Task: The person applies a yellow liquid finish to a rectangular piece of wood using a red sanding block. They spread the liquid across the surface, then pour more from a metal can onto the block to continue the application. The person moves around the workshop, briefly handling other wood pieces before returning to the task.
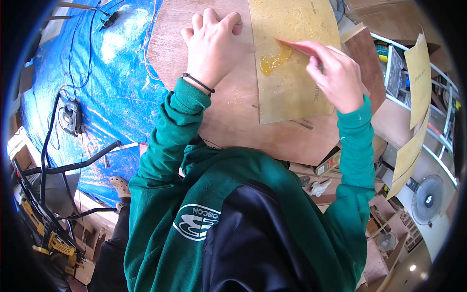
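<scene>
My right hand (pixel 335 73) is closed on a thin, flat orange-red spreader (pixel 296 46). The tool's edge rests in a puddle of amber glue (pixel 275 60) on a yellow-tan sheet (pixel 292 100). That sheet lies flat on a reddish wooden board (pixel 226 114). Left of the sheet, my left hand (pixel 214 46) is over the board by the sheet's edge, its fingers apart and slightly bent. It holds nothing I can see, though part of its fingertips is hidden.
A blue tarp (pixel 124 102) covers the floor at left, with a corded power tool (pixel 71 117) on it. Black metal tubing (pixel 78 166) stands at lower left. Curved yellow-tan sheets (pixel 419 87), a metal ladder (pixel 440 114) and a fan (pixel 429 199) are at right.
</scene>
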Available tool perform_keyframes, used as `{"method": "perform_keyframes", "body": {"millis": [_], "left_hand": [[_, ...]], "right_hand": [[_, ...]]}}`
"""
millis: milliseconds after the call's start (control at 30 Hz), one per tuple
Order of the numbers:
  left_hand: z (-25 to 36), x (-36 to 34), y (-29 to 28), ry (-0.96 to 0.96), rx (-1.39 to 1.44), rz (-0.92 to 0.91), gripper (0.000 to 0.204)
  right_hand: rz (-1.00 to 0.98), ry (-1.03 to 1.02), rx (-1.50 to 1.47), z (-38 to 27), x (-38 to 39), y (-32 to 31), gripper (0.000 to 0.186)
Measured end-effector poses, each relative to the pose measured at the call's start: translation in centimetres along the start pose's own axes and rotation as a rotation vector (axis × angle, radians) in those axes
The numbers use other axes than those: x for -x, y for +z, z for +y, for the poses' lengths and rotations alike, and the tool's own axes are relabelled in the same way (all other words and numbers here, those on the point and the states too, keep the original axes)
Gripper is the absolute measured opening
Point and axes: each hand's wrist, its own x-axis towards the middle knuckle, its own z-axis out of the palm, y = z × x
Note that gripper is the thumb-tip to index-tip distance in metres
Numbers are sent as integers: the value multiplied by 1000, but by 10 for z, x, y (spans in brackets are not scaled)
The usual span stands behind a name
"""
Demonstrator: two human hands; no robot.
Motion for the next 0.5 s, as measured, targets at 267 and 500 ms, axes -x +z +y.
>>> {"method": "perform_keyframes", "body": {"millis": [267, 500], "left_hand": [[-3, -1, 2, -7, 58, 11, 29], [4, -4, -1, 50, -31, 131, 29]], "right_hand": [[-40, -281, 114, -11, 10, 20, 36], [-86, -335, 100, -13, 8, 6, 36]]}}
